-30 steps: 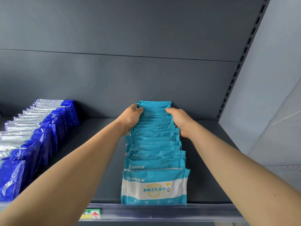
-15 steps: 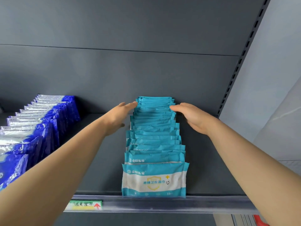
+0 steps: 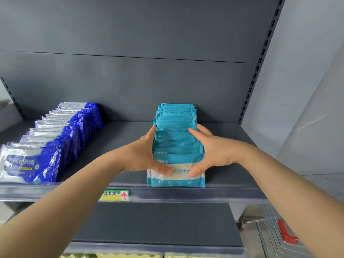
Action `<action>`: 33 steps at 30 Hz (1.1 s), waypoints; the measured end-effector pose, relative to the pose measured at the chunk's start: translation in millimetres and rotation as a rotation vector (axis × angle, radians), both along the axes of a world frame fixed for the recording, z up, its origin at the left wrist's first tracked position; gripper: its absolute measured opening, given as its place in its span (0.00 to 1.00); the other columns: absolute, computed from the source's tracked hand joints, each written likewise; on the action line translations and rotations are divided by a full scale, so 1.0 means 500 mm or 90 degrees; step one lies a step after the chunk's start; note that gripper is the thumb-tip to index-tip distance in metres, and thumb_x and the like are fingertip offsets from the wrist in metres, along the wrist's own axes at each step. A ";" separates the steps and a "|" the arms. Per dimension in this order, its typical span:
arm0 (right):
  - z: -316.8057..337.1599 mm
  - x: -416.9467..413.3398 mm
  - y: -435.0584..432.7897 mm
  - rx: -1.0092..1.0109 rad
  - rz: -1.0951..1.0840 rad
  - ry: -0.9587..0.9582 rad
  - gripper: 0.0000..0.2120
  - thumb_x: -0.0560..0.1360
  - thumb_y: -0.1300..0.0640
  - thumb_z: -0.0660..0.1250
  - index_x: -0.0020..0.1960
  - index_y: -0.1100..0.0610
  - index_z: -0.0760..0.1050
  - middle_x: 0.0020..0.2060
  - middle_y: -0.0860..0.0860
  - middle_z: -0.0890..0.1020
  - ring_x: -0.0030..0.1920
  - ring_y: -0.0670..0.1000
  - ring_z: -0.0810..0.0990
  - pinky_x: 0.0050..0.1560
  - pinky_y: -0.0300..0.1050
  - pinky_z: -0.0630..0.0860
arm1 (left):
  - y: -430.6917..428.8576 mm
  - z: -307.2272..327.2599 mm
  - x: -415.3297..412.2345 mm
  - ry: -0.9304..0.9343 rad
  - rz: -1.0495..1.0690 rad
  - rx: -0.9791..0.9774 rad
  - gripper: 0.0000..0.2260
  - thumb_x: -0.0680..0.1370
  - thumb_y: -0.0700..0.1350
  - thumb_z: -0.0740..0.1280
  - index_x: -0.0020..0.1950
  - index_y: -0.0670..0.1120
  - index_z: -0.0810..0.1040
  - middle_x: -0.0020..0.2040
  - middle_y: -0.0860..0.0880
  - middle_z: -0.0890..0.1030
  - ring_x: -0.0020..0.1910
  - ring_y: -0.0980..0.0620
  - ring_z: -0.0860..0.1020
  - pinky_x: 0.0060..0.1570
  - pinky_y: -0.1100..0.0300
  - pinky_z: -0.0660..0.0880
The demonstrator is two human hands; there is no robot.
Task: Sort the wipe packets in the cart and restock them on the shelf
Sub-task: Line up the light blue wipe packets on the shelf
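Note:
A row of teal wipe packets (image 3: 176,118) stands upright on the grey shelf (image 3: 119,140), running from the front rail to the back panel. My left hand (image 3: 143,155) lies against the row's left side near the front, fingers straight, thumb pressed on the face of the front packet. My right hand (image 3: 214,151) mirrors it on the right side, thumb on the same packet face. A row of dark blue and silver wipe packets (image 3: 61,131) stands at the shelf's left. Part of the metal cart (image 3: 275,229) with a red handle piece shows at the lower right.
A clear front rail with a green and yellow price tag (image 3: 115,195) edges the shelf. A lower grey shelf (image 3: 158,224) lies beneath. Bare shelf surface separates the two rows and extends right of the teal row. A slotted upright (image 3: 258,67) bounds the right side.
Both hands have slid from the back of the teal row forward to its front, and the thumbs now press the front packet. The view has tilted down, showing the lower shelf and cart.

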State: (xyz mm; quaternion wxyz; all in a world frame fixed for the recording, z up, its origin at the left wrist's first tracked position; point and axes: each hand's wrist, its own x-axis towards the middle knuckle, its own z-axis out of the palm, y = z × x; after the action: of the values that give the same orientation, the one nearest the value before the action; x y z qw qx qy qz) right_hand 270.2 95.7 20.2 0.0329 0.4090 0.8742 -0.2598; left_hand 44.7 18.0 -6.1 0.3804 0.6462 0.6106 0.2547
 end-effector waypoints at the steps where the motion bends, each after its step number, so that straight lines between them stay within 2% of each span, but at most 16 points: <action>1: -0.005 -0.001 -0.007 0.019 -0.009 -0.009 0.63 0.61 0.40 0.78 0.78 0.49 0.35 0.75 0.43 0.33 0.76 0.42 0.42 0.74 0.41 0.50 | -0.006 -0.006 0.005 -0.011 0.010 0.007 0.51 0.61 0.51 0.82 0.72 0.63 0.50 0.60 0.66 0.74 0.61 0.65 0.73 0.61 0.65 0.70; 2: -0.010 -0.004 -0.014 0.035 -0.023 0.003 0.62 0.62 0.40 0.77 0.78 0.50 0.35 0.76 0.45 0.35 0.76 0.43 0.41 0.74 0.41 0.49 | -0.011 -0.008 0.012 -0.029 0.022 0.012 0.48 0.63 0.48 0.81 0.69 0.64 0.50 0.57 0.66 0.75 0.57 0.66 0.75 0.58 0.67 0.72; 6: -0.012 -0.014 -0.022 0.068 -0.082 0.097 0.57 0.65 0.46 0.78 0.79 0.53 0.41 0.78 0.47 0.50 0.77 0.47 0.50 0.73 0.41 0.51 | 0.000 -0.019 0.014 -0.101 0.036 0.064 0.50 0.61 0.47 0.82 0.72 0.62 0.53 0.61 0.59 0.77 0.59 0.56 0.78 0.61 0.50 0.76; 9: -0.011 -0.018 -0.033 0.080 -0.082 0.090 0.56 0.65 0.47 0.78 0.78 0.54 0.43 0.77 0.48 0.53 0.76 0.48 0.54 0.73 0.42 0.54 | -0.002 -0.020 0.012 -0.093 0.040 0.069 0.47 0.65 0.45 0.80 0.71 0.66 0.52 0.60 0.61 0.76 0.59 0.57 0.78 0.60 0.53 0.76; 12: -0.017 -0.009 -0.049 0.066 -0.084 0.085 0.54 0.65 0.47 0.78 0.78 0.51 0.45 0.74 0.44 0.58 0.74 0.47 0.59 0.69 0.40 0.58 | -0.012 -0.030 0.010 -0.064 0.031 0.077 0.53 0.66 0.45 0.79 0.76 0.61 0.44 0.61 0.62 0.75 0.58 0.60 0.78 0.61 0.56 0.75; 15: 0.002 0.000 -0.060 -0.017 -0.114 0.142 0.48 0.65 0.45 0.77 0.76 0.47 0.52 0.62 0.36 0.67 0.68 0.41 0.66 0.61 0.35 0.64 | -0.023 -0.018 0.013 -0.121 0.033 0.072 0.45 0.67 0.45 0.79 0.72 0.62 0.52 0.60 0.63 0.74 0.55 0.66 0.78 0.57 0.61 0.77; 16: 0.011 0.001 -0.060 -0.027 -0.125 0.163 0.44 0.67 0.43 0.75 0.75 0.46 0.55 0.60 0.35 0.68 0.66 0.40 0.68 0.57 0.33 0.65 | -0.023 -0.007 0.016 -0.162 0.065 0.070 0.44 0.67 0.47 0.77 0.73 0.62 0.52 0.62 0.63 0.72 0.57 0.67 0.76 0.57 0.63 0.75; 19: 0.038 -0.007 -0.045 -0.035 -0.166 0.232 0.32 0.76 0.41 0.63 0.75 0.48 0.56 0.63 0.37 0.67 0.67 0.40 0.65 0.55 0.31 0.60 | 0.009 0.018 0.005 -0.182 0.224 0.057 0.48 0.69 0.62 0.70 0.79 0.52 0.45 0.75 0.54 0.62 0.72 0.54 0.65 0.65 0.58 0.63; 21: 0.043 -0.021 -0.018 -0.015 -0.203 0.234 0.32 0.79 0.40 0.57 0.77 0.52 0.52 0.73 0.43 0.62 0.72 0.45 0.62 0.61 0.39 0.59 | 0.046 0.027 -0.004 -0.130 0.286 0.044 0.40 0.75 0.64 0.63 0.79 0.50 0.48 0.76 0.51 0.62 0.73 0.50 0.63 0.68 0.56 0.60; 23: 0.039 -0.048 0.010 -0.024 -0.244 0.210 0.36 0.78 0.38 0.56 0.78 0.54 0.49 0.76 0.48 0.57 0.74 0.50 0.59 0.68 0.45 0.59 | 0.086 0.025 -0.003 -0.127 0.292 0.020 0.34 0.77 0.64 0.59 0.78 0.49 0.55 0.74 0.50 0.66 0.71 0.47 0.66 0.71 0.51 0.61; 25: 0.025 -0.076 0.037 -0.069 -0.265 0.208 0.45 0.69 0.33 0.60 0.78 0.53 0.48 0.75 0.50 0.62 0.72 0.53 0.64 0.71 0.51 0.61 | 0.117 0.017 0.006 -0.153 0.257 -0.005 0.27 0.77 0.61 0.58 0.72 0.47 0.66 0.67 0.50 0.74 0.63 0.47 0.75 0.68 0.47 0.67; 27: -0.005 -0.089 0.083 -0.101 -0.264 0.222 0.51 0.59 0.32 0.61 0.77 0.51 0.52 0.70 0.50 0.70 0.66 0.53 0.71 0.68 0.54 0.67 | 0.136 0.005 0.008 -0.165 0.233 -0.026 0.24 0.75 0.59 0.59 0.65 0.48 0.71 0.59 0.50 0.79 0.57 0.48 0.79 0.64 0.47 0.72; 28: -0.013 -0.091 0.094 -0.106 -0.263 0.224 0.48 0.60 0.33 0.61 0.76 0.51 0.54 0.68 0.51 0.72 0.64 0.53 0.73 0.67 0.55 0.68 | 0.143 0.005 0.002 -0.163 0.224 -0.028 0.23 0.74 0.59 0.59 0.63 0.47 0.73 0.57 0.49 0.80 0.56 0.47 0.79 0.63 0.47 0.73; 30: -0.008 -0.093 0.099 -0.104 -0.277 0.235 0.35 0.70 0.41 0.60 0.72 0.57 0.63 0.66 0.57 0.74 0.64 0.58 0.73 0.67 0.57 0.68 | 0.155 0.009 -0.018 -0.184 0.229 -0.016 0.19 0.76 0.55 0.59 0.60 0.46 0.77 0.58 0.46 0.80 0.58 0.45 0.79 0.63 0.47 0.73; 31: -0.007 -0.089 0.112 -0.099 -0.287 0.246 0.28 0.75 0.46 0.59 0.70 0.61 0.65 0.67 0.60 0.73 0.65 0.60 0.72 0.68 0.58 0.67 | 0.164 0.012 -0.032 -0.205 0.242 -0.006 0.19 0.77 0.54 0.59 0.62 0.46 0.76 0.62 0.45 0.79 0.60 0.45 0.77 0.64 0.46 0.72; 33: -0.007 -0.078 0.145 -0.069 -0.323 0.242 0.25 0.80 0.50 0.55 0.70 0.65 0.63 0.70 0.60 0.68 0.69 0.60 0.68 0.69 0.54 0.63 | 0.184 0.018 -0.051 -0.212 0.275 0.011 0.23 0.79 0.54 0.60 0.72 0.48 0.67 0.70 0.47 0.71 0.67 0.45 0.72 0.67 0.47 0.69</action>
State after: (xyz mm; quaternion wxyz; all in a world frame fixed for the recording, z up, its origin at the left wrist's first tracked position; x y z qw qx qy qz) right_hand 231.3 168.4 16.6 -0.1753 0.5558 0.7194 -0.3780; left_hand 19.3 109.8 2.9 0.4067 0.4538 0.6610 0.4379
